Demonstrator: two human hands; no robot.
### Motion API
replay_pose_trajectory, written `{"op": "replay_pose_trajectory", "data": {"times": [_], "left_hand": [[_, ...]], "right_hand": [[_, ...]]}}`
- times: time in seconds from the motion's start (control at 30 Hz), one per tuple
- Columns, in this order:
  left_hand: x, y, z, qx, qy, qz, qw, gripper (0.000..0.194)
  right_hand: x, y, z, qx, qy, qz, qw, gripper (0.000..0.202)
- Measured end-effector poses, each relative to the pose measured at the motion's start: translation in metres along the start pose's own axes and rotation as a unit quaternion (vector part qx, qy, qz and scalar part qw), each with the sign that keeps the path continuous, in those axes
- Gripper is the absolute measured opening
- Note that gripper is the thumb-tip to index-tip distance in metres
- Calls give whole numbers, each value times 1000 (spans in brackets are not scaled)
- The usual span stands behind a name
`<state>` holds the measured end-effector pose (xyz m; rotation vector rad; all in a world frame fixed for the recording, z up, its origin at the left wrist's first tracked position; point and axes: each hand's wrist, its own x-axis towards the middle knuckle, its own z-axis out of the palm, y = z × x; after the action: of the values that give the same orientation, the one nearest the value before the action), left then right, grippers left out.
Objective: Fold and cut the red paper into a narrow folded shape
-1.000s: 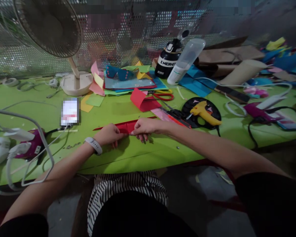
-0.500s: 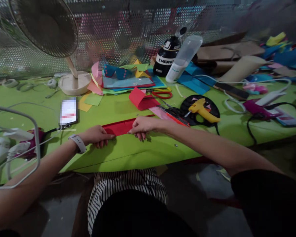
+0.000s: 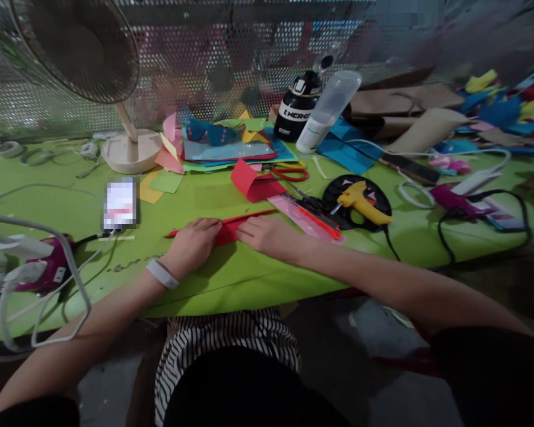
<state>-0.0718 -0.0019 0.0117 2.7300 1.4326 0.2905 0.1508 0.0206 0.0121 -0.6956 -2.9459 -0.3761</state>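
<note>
A strip of red paper (image 3: pixel 227 232), folded lengthwise, lies on the green tabletop in front of me. My left hand (image 3: pixel 196 242) rests over its left part with the fingers laid flat along the fold; a pale band circles that wrist. Just to the right, my right hand (image 3: pixel 267 236) presses on the strip with its fingers stretched out. Both palms face down and cover much of the paper. Behind the strip, a curled piece of red paper (image 3: pixel 253 179) stands near red-handled scissors (image 3: pixel 290 172).
A yellow glue gun (image 3: pixel 360 203) sits on a round black tray at the right. A fan (image 3: pixel 131 154), a phone (image 3: pixel 120 203) and a purple power strip (image 3: pixel 48 267) with cables are at the left. A black bottle (image 3: pixel 293 112) and coloured paper stand at the back.
Both hands have gone from pinching the red strip to lying flat on it. My left hand has moved right, closer to my right hand, and the strip looks folded narrower.
</note>
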Motion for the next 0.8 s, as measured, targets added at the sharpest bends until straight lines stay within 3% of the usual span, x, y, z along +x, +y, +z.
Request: {"op": "replay_pose_trajectory", "data": {"times": [0.13, 0.53, 0.8], "left_hand": [[-2, 4, 3, 45, -10, -13, 999, 29], [8, 21, -20, 103, -100, -39, 989, 25], [11, 31, -14, 137, -77, -62, 986, 26]], "right_hand": [[-5, 1, 8, -49, 42, -41, 997, 29], [-7, 6, 24, -54, 155, -19, 986, 29], [-8, 5, 32, -22, 176, -13, 984, 26]]}}
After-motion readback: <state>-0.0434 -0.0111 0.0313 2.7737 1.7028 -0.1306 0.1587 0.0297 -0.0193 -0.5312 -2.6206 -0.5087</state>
